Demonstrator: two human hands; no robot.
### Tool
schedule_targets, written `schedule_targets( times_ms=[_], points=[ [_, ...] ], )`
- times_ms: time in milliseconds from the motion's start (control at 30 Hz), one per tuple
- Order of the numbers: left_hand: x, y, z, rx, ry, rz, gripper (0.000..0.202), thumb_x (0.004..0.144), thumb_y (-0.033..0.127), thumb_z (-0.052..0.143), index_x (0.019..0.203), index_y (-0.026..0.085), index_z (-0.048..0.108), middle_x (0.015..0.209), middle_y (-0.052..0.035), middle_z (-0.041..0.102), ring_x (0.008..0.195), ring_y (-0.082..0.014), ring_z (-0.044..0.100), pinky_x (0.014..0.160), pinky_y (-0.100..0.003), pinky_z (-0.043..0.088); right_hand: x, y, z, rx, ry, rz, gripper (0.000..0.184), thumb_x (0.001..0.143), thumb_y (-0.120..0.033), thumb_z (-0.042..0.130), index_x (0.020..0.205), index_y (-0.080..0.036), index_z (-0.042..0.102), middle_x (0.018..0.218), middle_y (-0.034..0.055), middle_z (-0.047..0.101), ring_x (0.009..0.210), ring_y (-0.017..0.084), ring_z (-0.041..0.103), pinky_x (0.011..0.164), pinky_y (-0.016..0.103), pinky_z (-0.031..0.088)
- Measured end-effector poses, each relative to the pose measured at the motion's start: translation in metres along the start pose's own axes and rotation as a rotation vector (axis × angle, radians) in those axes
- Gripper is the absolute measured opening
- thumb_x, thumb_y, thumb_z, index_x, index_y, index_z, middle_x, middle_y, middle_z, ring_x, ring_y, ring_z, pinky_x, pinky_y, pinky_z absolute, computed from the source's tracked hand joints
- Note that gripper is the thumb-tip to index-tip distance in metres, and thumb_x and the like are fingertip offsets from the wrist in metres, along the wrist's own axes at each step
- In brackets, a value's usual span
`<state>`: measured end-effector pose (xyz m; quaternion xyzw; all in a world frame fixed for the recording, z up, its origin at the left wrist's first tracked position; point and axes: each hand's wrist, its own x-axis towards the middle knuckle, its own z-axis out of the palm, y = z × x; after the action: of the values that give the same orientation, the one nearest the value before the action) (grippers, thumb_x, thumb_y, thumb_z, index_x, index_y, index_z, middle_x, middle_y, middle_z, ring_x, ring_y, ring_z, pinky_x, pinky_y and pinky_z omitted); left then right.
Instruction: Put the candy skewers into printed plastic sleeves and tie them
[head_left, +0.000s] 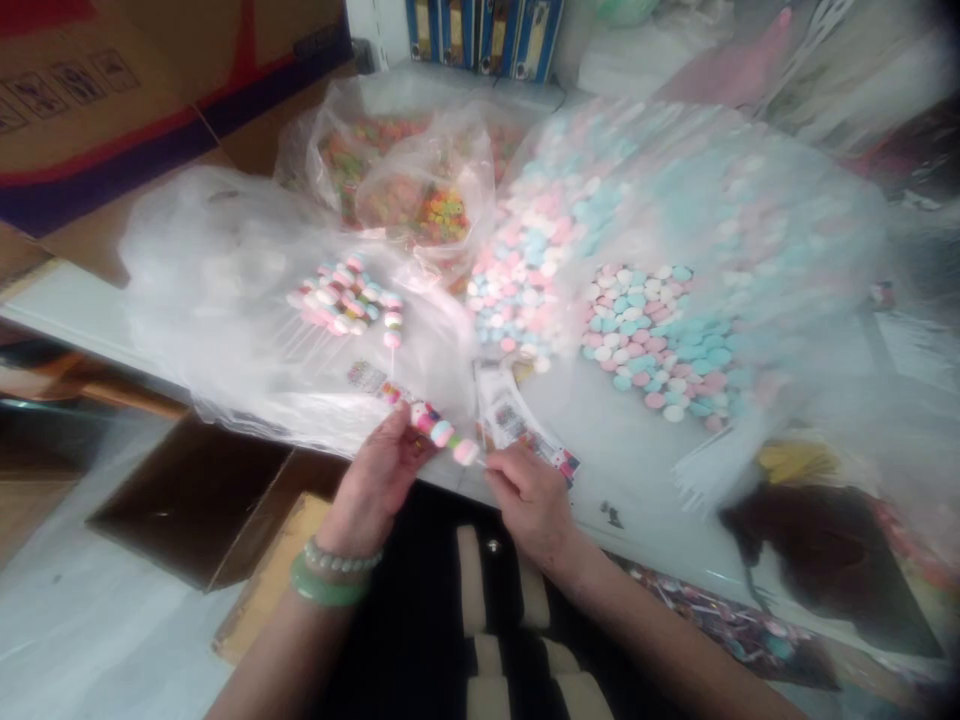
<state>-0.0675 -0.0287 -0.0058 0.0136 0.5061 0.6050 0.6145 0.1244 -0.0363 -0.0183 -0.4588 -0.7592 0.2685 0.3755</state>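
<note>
Just above my lap, a candy skewer (441, 433) of pink, white, blue and green sweets lies slantwise between my hands. My left hand (382, 470) is closed around its upper part, together with a printed clear wrapper (367, 377) that sticks out beyond the fingers. How far the skewer sits inside the wrapper I cannot tell. With fingers pinched, my right hand (534, 500) grips the white stick at the skewer's lower end. Beyond my left hand, finished candy skewers (341, 298) lie heaped on a plastic sheet. More printed wrappers (517, 415) rest just past my right hand.
A large clear bag spills pink, white and blue candies (645, 335) on the right. Behind lies a bag of orange and green gummies (446, 215). White sticks (709, 465) lie at right. Cardboard boxes (187, 500) stand at lower left, blue binders (487, 35) at the back.
</note>
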Motion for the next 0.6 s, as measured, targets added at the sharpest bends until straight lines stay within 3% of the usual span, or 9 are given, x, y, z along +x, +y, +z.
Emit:
schedule_targets(
  times_ms=[133,233,300,500,600],
  points=[
    [0.002,-0.001,-0.001,-0.054,-0.029,0.005,0.016,0.095,0.024,0.058,0.087,0.015,0.069,0.085,-0.0077,0.074,0.08,-0.02,0.072,0.08,-0.037,0.061,0.009,-0.005,-0.002,0.469,-0.149,0.493,0.008,0.073,-0.019,0.06,0.066,-0.022,0.063,0.059,-0.0033,0.058,0.057,0.013,0.051,0.055,0.025,0.04],
    [0.0,-0.001,0.002,-0.058,-0.025,-0.015,0.02,0.096,0.025,0.056,0.088,0.013,0.069,0.086,-0.009,0.075,0.08,-0.0206,0.072,0.081,-0.037,0.061,0.016,-0.007,-0.002,0.821,-0.244,0.904,0.006,0.064,-0.023,0.066,0.065,-0.019,0.062,0.048,-0.0074,0.044,0.044,0.008,0.033,0.042,0.021,0.024],
    [-0.002,-0.001,0.005,-0.048,-0.022,-0.022,0.022,0.097,0.025,0.054,0.087,0.013,0.069,0.085,-0.0092,0.075,0.078,-0.0202,0.072,0.08,-0.036,0.061,0.018,-0.005,-0.003,0.986,-0.272,1.073,0.013,0.059,-0.022,0.07,0.067,-0.017,0.06,0.047,-0.0089,0.041,0.042,0.005,0.027,0.04,0.019,0.016],
    [-0.002,-0.003,0.003,-0.01,-0.028,-0.018,0.024,0.096,0.023,0.055,0.077,0.014,0.067,0.08,-0.0078,0.074,0.076,-0.0191,0.071,0.075,-0.033,0.061,0.015,0.006,-0.006,1.35,-0.444,1.284,0.023,0.064,-0.016,0.073,0.071,-0.017,0.051,0.048,-0.0121,0.038,0.039,0.001,0.021,0.039,0.014,0.013],
    [-0.001,-0.003,-0.001,0.037,-0.073,0.0,0.019,0.093,0.025,0.061,0.079,0.013,0.068,0.081,-0.0082,0.074,0.074,-0.0192,0.071,0.072,-0.031,0.06,0.015,0.006,-0.01,1.385,-0.542,1.269,0.019,0.069,-0.021,0.07,0.073,-0.017,0.052,0.047,-0.0117,0.041,0.036,0.001,0.02,0.038,0.015,0.014]
  ],
)
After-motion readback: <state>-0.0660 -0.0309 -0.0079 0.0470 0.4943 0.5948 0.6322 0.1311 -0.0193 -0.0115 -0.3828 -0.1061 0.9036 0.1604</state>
